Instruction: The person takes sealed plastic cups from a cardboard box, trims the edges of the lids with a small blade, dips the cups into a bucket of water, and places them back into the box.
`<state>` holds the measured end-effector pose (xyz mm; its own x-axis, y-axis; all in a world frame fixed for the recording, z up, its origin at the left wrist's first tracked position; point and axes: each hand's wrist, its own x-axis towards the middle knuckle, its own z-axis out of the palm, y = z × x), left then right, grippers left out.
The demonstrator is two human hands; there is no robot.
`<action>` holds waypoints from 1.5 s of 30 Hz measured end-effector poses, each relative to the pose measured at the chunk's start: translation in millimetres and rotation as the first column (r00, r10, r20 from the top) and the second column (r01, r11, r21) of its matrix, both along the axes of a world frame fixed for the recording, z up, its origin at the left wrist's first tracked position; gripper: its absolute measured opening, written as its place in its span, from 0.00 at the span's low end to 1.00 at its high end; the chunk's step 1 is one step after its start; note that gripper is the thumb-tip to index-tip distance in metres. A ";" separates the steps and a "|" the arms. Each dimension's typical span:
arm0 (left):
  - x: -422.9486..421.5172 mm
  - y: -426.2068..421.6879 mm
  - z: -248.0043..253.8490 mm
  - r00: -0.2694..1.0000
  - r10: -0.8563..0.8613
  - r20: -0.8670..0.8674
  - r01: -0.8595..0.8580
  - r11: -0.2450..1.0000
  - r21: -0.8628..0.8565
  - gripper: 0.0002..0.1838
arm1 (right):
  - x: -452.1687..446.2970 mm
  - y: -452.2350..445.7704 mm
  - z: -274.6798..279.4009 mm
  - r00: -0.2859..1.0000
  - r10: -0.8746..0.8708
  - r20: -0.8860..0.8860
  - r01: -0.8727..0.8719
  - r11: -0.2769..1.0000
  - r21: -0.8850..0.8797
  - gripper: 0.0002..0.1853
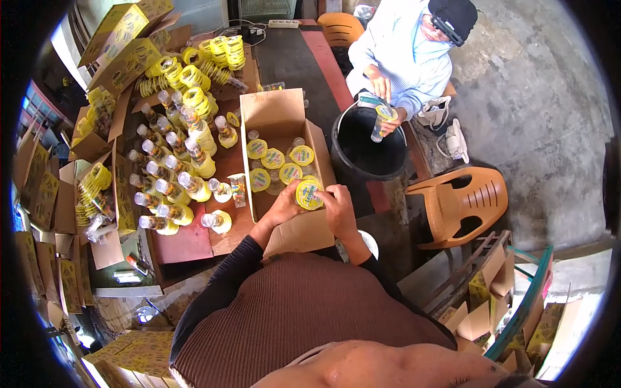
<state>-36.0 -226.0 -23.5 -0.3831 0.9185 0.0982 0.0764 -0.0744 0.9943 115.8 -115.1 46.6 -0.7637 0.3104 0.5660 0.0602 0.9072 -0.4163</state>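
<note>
My left hand (283, 207) is closed around a plastic cup with a round yellow lemon-printed lid (308, 194), held over the near side of an open cardboard box (274, 103). The fingers of my right hand (339, 208) are bent and pinch at the right edge of that lid. Whether a bit of film is between them is too small to see. Inside the box stand several cups with matching yellow lids (272, 158), along with a few clear tops. The box's near flap (299, 236) folds out beneath my wrists.
Several clear-capped bottles (171, 189) crowd the table to the left, with stacks of yellow ring-shaped lids (226, 53) behind. Across from me a person (404, 55) holds a lidded cup (385, 118) over a black bucket (369, 145). An orange chair (462, 205) stands right.
</note>
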 end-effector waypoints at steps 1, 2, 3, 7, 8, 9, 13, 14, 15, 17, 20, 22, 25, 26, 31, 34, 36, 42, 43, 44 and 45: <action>0.1 1.5 2.7 1.000 -0.002 0.004 0.002 1.000 0.023 0.33 | -0.5 1.4 0.0 1.000 0.009 0.007 -0.009 1.000 0.017 0.13; -0.7 3.1 5.5 1.000 -0.004 0.002 0.004 1.000 0.024 0.33 | -0.7 3.5 0.5 1.000 0.007 0.004 -0.007 1.000 0.019 0.13; -2.2 4.4 9.7 1.000 -0.010 -0.011 0.010 1.000 0.020 0.33 | -1.4 5.4 1.6 1.000 0.005 0.022 -0.006 1.000 0.019 0.13; -5.5 17.5 21.2 0.998 0.055 -0.035 -0.054 0.998 0.032 0.31 | -6.0 17.6 9.7 0.996 -0.013 0.087 0.008 0.998 0.060 0.12; -5.6 23.1 24.2 0.998 0.057 -0.039 -0.056 0.998 0.033 0.31 | -7.1 22.4 13.5 0.996 -0.011 0.084 0.006 0.998 0.061 0.12; -4.6 28.5 32.9 0.998 0.048 0.051 -0.049 0.998 0.032 0.30 | -7.5 27.6 18.2 0.999 -0.019 0.044 0.016 0.998 0.058 0.12; -12.1 56.4 43.3 0.999 0.042 0.003 -0.042 0.996 0.074 0.29 | -6.0 50.9 34.4 0.997 -0.067 -0.038 0.070 0.995 0.075 0.12; -11.5 63.8 54.8 0.998 0.052 -0.034 -0.048 0.994 0.097 0.29 | -4.6 57.1 40.2 0.994 -0.096 -0.056 0.101 0.991 0.092 0.12; -12.9 72.8 60.3 0.993 0.057 -0.107 -0.045 0.993 0.112 0.29 | -2.7 61.9 47.2 0.990 -0.116 -0.075 0.123 0.988 0.097 0.13; -13.7 92.0 69.4 0.995 0.035 -0.090 -0.020 0.987 0.163 0.29 | 2.4 75.9 58.9 0.984 -0.150 -0.092 0.161 0.980 0.119 0.13; -13.2 118.6 85.5 0.996 -0.003 -0.094 0.021 0.981 0.193 0.29 | 12.8 92.9 79.3 0.972 -0.200 -0.123 0.216 0.967 0.136 0.13; -10.8 141.3 83.4 0.986 -0.113 0.119 0.075 0.955 0.288 0.31 | 20.2 104.2 87.6 0.954 -0.239 -0.183 0.262 0.959 0.111 0.13; -7.1 168.8 78.5 0.992 -0.099 0.083 0.072 0.955 0.287 0.33 | 30.8 116.2 93.9 0.920 -0.324 -0.220 0.348 0.934 0.078 0.13; -5.7 177.0 76.8 0.991 -0.023 -0.128 0.061 0.953 0.296 0.34 | 33.6 118.4 95.7 0.899 -0.370 -0.235 0.392 0.919 0.051 0.13; 20.1 200.0 69.9 0.983 0.154 -0.104 -0.129 0.968 0.216 0.32 | 30.4 123.0 73.5 0.878 -0.439 -0.190 0.440 0.897 -0.035 0.16; 30.1 208.7 52.6 0.951 0.276 -0.138 -0.246 0.948 0.203 0.34 | 23.2 125.2 56.7 0.858 -0.469 -0.211 0.466 0.882 -0.067 0.14; 32.7 213.9 38.1 0.960 0.245 -0.134 -0.225 0.963 0.147 0.39 | 21.1 127.0 46.7 0.858 -0.472 -0.203 0.469 0.881 -0.066 0.15; 36.7 215.7 18.6 0.961 0.199 -0.192 -0.186 0.979 0.085 0.42 | 15.4 132.4 26.0 0.879 -0.461 -0.123 0.463 0.886 -0.017 0.13; 36.5 214.2 19.5 0.961 0.198 -0.191 -0.186 0.979 0.080 0.42 | 14.8 133.3 23.5 0.879 -0.462 -0.119 0.463 0.886 -0.021 0.13; 35.4 213.8 21.0 0.958 0.187 -0.218 -0.175 0.982 0.074 0.41 | 13.6 135.4 21.6 0.875 -0.468 -0.121 0.469 0.883 -0.021 0.12; 35.1 212.5 19.5 0.954 0.176 -0.242 -0.165 0.984 0.067 0.40 | 12.7 136.2 19.7 0.873 -0.474 -0.120 0.475 0.880 -0.023 0.12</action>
